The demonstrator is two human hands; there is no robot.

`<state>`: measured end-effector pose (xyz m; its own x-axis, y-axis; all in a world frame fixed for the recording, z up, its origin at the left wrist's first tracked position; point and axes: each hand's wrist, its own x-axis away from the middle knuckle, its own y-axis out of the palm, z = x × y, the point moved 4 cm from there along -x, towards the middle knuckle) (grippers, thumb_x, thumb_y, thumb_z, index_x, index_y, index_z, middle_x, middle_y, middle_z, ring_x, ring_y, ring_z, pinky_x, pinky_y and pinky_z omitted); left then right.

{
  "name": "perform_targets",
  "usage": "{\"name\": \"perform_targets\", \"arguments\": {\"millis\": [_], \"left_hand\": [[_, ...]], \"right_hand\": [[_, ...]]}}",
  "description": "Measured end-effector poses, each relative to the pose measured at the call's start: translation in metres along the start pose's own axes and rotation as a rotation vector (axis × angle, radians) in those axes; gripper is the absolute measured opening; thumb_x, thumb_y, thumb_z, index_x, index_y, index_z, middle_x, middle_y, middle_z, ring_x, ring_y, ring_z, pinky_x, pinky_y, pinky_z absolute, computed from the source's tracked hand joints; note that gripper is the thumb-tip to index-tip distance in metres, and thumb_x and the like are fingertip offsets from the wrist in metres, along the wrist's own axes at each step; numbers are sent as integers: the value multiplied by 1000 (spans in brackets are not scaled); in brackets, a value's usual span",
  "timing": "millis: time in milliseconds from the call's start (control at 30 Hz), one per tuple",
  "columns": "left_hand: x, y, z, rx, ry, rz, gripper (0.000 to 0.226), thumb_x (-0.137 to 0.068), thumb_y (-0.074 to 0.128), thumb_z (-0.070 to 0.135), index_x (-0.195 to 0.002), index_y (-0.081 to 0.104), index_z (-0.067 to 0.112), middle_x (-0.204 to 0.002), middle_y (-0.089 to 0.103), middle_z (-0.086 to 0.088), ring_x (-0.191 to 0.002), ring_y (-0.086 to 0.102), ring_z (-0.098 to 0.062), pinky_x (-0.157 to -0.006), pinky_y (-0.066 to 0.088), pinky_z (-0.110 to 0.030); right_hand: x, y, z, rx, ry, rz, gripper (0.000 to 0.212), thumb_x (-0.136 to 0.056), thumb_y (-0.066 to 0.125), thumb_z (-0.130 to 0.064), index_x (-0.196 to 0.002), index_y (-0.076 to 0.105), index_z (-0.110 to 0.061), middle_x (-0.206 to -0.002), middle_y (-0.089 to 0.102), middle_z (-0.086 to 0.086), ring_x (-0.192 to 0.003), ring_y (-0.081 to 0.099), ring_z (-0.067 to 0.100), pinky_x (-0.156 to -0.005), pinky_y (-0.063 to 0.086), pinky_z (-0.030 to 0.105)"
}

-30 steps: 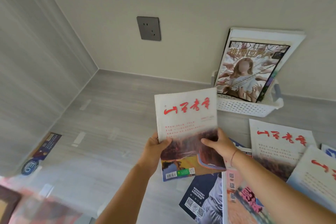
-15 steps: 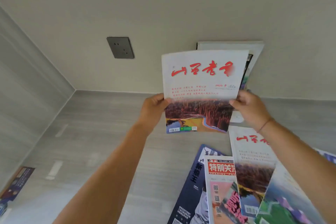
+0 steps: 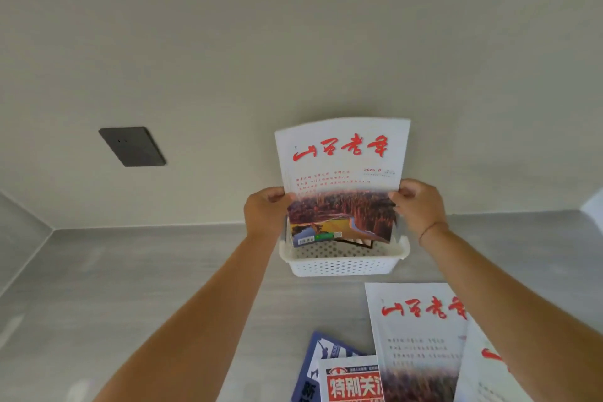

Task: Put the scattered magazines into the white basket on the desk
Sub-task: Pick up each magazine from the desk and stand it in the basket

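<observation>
A white magazine with red brush lettering and a landscape photo (image 3: 341, 173) stands upright, its lower edge inside the white perforated basket (image 3: 342, 263) against the back wall. My left hand (image 3: 266, 210) grips its left edge and my right hand (image 3: 419, 207) grips its right edge. Other magazines stand behind it in the basket, mostly hidden. On the desk in front lie several more: a matching white magazine (image 3: 421, 336), a red-headed magazine (image 3: 354, 382), a dark blue magazine (image 3: 321, 359) and a white magazine (image 3: 486, 372) under my right forearm.
The grey desk (image 3: 163, 287) meets the cream back wall, which carries a dark socket plate (image 3: 132, 146). A grey side wall closes the left. A pale object (image 3: 594, 206) shows at the far right edge.
Both hands have carried the magazine forward and lowered it from above the desk into the basket. The view has tilted up, so the loose magazines sit lower in the frame.
</observation>
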<state>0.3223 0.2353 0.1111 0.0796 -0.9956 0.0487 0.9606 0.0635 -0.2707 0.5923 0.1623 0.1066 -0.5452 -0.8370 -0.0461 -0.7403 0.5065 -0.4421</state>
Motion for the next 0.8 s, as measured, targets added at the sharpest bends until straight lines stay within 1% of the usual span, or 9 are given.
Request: {"name": "perform_targets", "arguments": {"millis": [67, 200, 233, 300, 367, 467, 533, 700, 800], "left_hand": [[-7, 10, -12, -30, -16, -3, 7, -77, 71, 15, -73, 74, 20, -71, 72, 4, -56, 62, -3, -53, 51, -18], [-19, 22, -28, -109, -50, 56, 9, -78, 72, 22, -72, 67, 27, -81, 72, 3, -65, 62, -5, -55, 44, -18], [-21, 24, -30, -115, -52, 79, 7, -78, 72, 24, -78, 66, 26, -84, 72, 4, -68, 62, -6, -58, 44, -19], [-25, 27, -30, -128, -42, 112, 25, -77, 72, 26, -101, 64, 20, -93, 68, 6, -78, 61, -11, -70, 47, -22], [-27, 32, -29, -146, -19, 95, 32, -80, 69, 26, -111, 64, 18, -97, 67, 7, -84, 61, -13, -78, 49, -27], [-24, 40, -25, -172, 45, 72, 13, -85, 62, 21, -94, 71, 21, -90, 73, 5, -70, 61, -4, -61, 47, -20], [-22, 42, -25, -176, 53, 88, 12, -86, 60, 20, -91, 71, 20, -85, 71, 6, -67, 59, -2, -55, 41, -16], [-20, 42, -25, -152, 28, 58, 12, -87, 60, 21, -93, 71, 19, -82, 66, 9, -72, 61, -11, -59, 47, -20], [-19, 40, -25, -186, 37, 29, 10, -87, 60, 23, -79, 63, 28, -78, 64, 12, -74, 61, -16, -64, 51, -27]], "right_hand": [[-5, 6, 13, 18, 30, -1, 10, -84, 61, -13, -80, 67, -19, -79, 68, 2, -73, 64, 21, -73, 54, 32], [-14, 16, 35, 21, 88, -10, 6, -85, 60, -13, -84, 65, -15, -86, 70, 4, -79, 63, 21, -73, 48, 29], [-16, 17, 38, 2, 103, -13, 7, -85, 61, -13, -91, 65, -14, -92, 69, 4, -83, 62, 20, -76, 46, 28], [-21, 17, 42, -21, 129, 1, 19, -84, 63, -14, -104, 62, -13, -98, 66, 1, -91, 61, 20, -81, 44, 28], [-24, 16, 44, 14, 126, 21, 20, -85, 63, -16, -105, 62, -14, -100, 66, 0, -93, 60, 21, -82, 44, 29], [-27, 18, 44, 82, 93, 23, 15, -86, 60, -15, -99, 66, -12, -101, 70, 5, -86, 58, 17, -81, 45, 28], [-27, 19, 44, 99, 89, 28, 15, -87, 60, -15, -99, 67, -12, -102, 71, 7, -85, 57, 16, -82, 46, 29], [-26, 19, 44, 105, 85, 15, 16, -87, 59, -16, -100, 66, -12, -104, 71, 7, -87, 59, 17, -82, 47, 29], [-23, 19, 41, 120, 80, 14, 18, -87, 58, -18, -103, 65, -11, -107, 70, 8, -94, 61, 22, -84, 47, 32]]}}
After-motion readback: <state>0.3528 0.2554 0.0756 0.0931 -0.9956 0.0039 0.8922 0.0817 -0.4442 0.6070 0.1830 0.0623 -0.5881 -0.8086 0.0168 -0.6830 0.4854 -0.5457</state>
